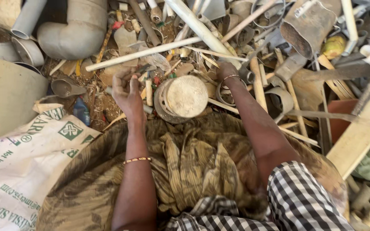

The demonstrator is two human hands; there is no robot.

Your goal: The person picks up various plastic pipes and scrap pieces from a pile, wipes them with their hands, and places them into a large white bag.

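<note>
seemingly a sorting step among scrap pipe: the left hand hovers with fingers loosely curled, holding nothing, just beside the round dusty pipe end cap at the lap's edge. the right hand reaches into the pipe offcuts; its grip i cannot tell. the cap's flat face points up, axis toward the camera; lifting it needs a wide grasp.

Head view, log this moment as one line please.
left hand: open over pipe scraps | right hand: down among pipe offcuts, grip hidden | round dusty cap: between hands | sack: at left
</note>
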